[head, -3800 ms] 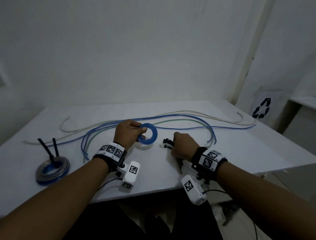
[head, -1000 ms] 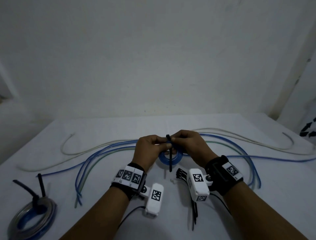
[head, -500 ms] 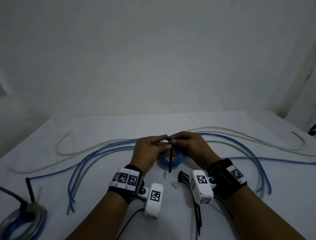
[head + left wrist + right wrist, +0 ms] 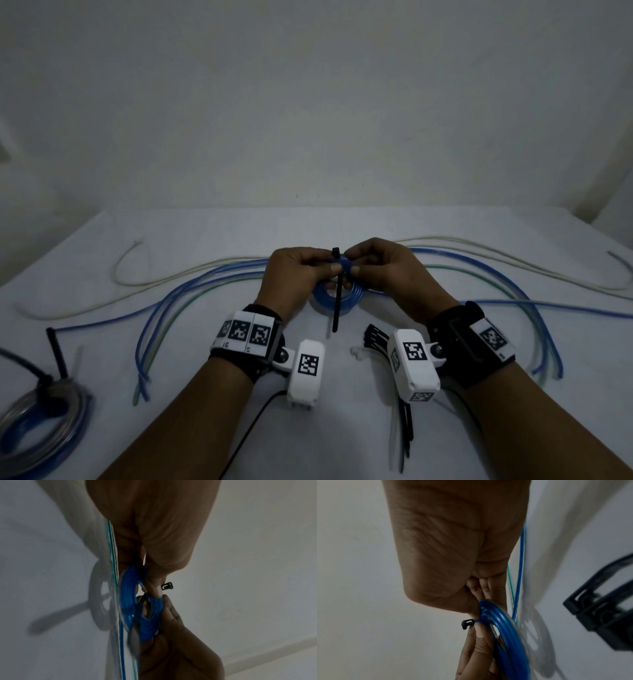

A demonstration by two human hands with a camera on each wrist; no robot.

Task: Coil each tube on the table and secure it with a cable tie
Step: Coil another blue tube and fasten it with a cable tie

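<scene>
Two hands: left hand (image 4: 296, 274) and right hand (image 4: 383, 270) both pinched the blue coil (image 4: 337, 298), frame centre, above the table (image 4: 205, 246).
Cable tie (image 4: 336, 301): crossed the coil.
Wrist views only: tie's open head (image 4: 167, 587) beside fingertips.
Head view only: loose tubes (image 4: 171, 301), tied coil (image 4: 37, 421) lower left, spare ties (image 4: 404, 435).

— What colour is the coil (image 4: 337, 298) by the white table's (image 4: 205, 240) middle?
— Bright blue, crossed by a black cable tie (image 4: 337, 305).
— And the loose tubes (image 4: 205, 277) behind the coil?
— Blue, pale green, cream.
— The wristbands (image 4: 246, 334) nearer than the coil?
— Black, with black-and-white square-patterned tags.
</scene>
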